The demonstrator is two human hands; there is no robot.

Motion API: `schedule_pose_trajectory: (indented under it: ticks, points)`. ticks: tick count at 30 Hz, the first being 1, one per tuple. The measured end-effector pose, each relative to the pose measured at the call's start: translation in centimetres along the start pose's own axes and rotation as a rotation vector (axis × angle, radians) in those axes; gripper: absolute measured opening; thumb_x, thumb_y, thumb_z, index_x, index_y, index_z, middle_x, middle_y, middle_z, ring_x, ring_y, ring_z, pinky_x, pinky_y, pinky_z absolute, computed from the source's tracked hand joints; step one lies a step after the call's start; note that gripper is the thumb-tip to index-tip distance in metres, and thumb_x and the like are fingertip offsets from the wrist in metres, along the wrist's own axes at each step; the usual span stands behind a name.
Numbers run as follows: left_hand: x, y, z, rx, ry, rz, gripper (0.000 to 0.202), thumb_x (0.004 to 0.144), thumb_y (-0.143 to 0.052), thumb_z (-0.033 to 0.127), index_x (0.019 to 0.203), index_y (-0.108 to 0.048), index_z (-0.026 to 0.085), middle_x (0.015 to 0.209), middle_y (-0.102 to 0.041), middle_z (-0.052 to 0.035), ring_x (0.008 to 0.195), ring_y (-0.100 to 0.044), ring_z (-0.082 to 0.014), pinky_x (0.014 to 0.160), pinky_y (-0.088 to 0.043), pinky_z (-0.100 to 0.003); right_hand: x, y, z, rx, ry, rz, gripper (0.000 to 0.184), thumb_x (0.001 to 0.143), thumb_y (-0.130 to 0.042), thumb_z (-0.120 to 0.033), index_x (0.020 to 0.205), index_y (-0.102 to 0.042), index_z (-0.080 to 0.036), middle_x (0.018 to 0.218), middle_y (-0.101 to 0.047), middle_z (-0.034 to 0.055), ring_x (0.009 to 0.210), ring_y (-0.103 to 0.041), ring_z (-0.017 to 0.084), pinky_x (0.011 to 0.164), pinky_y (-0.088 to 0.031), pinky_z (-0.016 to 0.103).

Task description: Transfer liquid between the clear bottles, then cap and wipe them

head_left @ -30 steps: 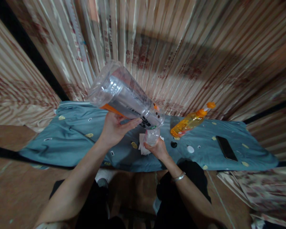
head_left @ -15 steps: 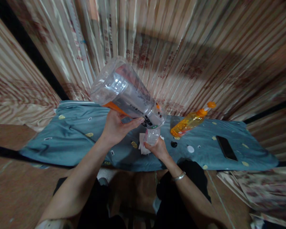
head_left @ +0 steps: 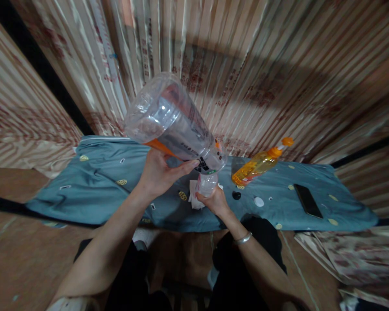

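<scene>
My left hand [head_left: 160, 172] is wrapped round a big clear plastic bottle [head_left: 171, 116] with an orange and dark printed label. This bottle is tilted steeply, its base up to the left and its neck end down to the right. Below that end stands a small clear plastic bottle [head_left: 208, 183], gripped low down by my right hand [head_left: 215, 201]. The big bottle's neck end meets or overlaps the small bottle's top; whether they touch I cannot tell. White tissue [head_left: 195, 199] lies under and beside the small bottle.
A pump bottle of yellow-orange liquid [head_left: 256, 167] stands right of my hands on a green patterned cloth [head_left: 110, 194]. Before it lie a black cap [head_left: 236, 195] and a white round cap [head_left: 259, 201]. A phone [head_left: 307, 201] rests farther right. Pleated curtains [head_left: 233, 65] hang behind.
The big bottle's base has risen slightly and shifted a little to the right, tilting it more steeply. My right hand and the small bottle have stayed almost still.
</scene>
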State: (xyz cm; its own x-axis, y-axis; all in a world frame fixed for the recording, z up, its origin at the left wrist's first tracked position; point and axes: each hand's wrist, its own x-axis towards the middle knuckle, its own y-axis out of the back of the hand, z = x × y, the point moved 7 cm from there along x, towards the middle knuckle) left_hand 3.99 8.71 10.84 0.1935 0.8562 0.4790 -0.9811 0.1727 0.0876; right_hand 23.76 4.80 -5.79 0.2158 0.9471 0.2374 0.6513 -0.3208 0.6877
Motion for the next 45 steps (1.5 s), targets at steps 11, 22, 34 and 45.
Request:
schedule_pose_trajectory:
  ticks: [11,22,34,45]
  points:
    - [-0.3,0.0,-0.3,-0.013,-0.024,-0.026,0.022,0.064,-0.080,0.034,0.075,-0.069,0.020,0.082,-0.075,-0.0033,0.087,-0.070,-0.0218,0.089,-0.055,-0.035,0.1,0.0,-0.1,0.026,-0.001,-0.009,0.060,0.066,-0.069,-0.039,0.119,-0.056,-0.014,0.106,-0.071,0.0144,0.098,-0.069,0.034,0.084,-0.057,0.049]
    - [-1.1,1.1,-2.8,-0.259,0.120,0.181,0.034,0.052,-0.087,0.034,0.075,-0.067,0.017,0.076,-0.074,-0.0042,0.077,-0.069,-0.0203,0.080,-0.057,-0.034,0.2,-0.2,-0.2,0.051,-0.004,-0.047,0.063,0.066,-0.069,-0.035,0.123,-0.053,-0.014,0.110,-0.069,0.0160,0.098,-0.069,0.035,0.085,-0.056,0.049]
    - [-4.8,0.1,-8.6,-0.754,0.478,0.409,0.034,0.057,-0.085,0.036,0.073,-0.064,0.016,0.074,-0.069,-0.0004,0.077,-0.067,-0.0176,0.080,-0.058,-0.040,0.0,-0.3,-0.1,0.108,-0.003,-0.049,0.069,0.066,-0.069,-0.038,0.127,-0.047,-0.013,0.109,-0.069,0.0152,0.098,-0.068,0.032,0.086,-0.055,0.046]
    - [-8.4,-4.1,-12.6,-1.143,0.894,0.541,0.024,0.088,-0.057,0.040,0.092,-0.060,0.016,0.084,-0.067,-0.0087,0.079,-0.069,-0.0179,0.077,-0.060,-0.032,0.1,-0.4,0.2,0.064,-0.029,-0.047,0.067,0.066,-0.066,-0.041,0.124,-0.048,-0.015,0.106,-0.071,0.0156,0.098,-0.069,0.035,0.084,-0.055,0.048]
